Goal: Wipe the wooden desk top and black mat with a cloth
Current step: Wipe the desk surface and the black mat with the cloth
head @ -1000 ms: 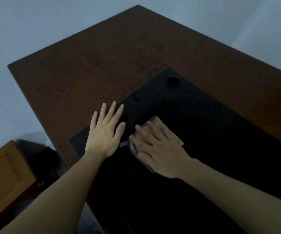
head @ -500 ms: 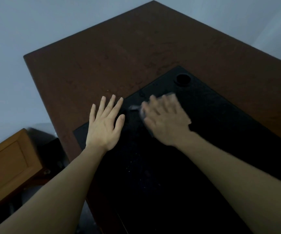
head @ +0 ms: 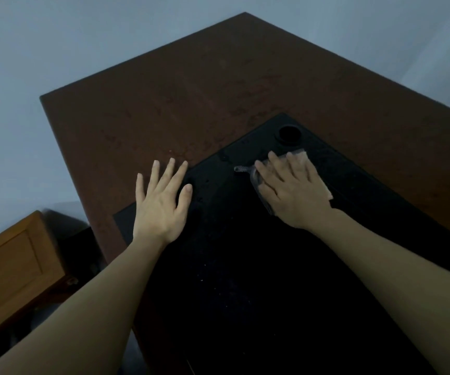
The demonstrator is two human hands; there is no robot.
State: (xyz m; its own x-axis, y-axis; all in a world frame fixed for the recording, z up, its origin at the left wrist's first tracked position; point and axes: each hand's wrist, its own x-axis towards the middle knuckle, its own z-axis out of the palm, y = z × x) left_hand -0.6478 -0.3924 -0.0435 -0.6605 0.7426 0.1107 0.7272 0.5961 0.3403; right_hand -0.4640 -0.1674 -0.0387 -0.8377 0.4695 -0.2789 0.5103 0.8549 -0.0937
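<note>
Cloth (head: 256,177) lies flat at centre right on the mat (head: 245,266), long axis slanting upper right, mostly hidden under the right hand (head: 293,192), fingers straight, pressing. Left hand (head: 161,207) flat, fingers spread, straddling mat and desk (head: 191,90).

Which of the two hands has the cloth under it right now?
The right hand: it presses the cloth flat on the black mat. The left hand lies bare, nothing beneath it.
</note>
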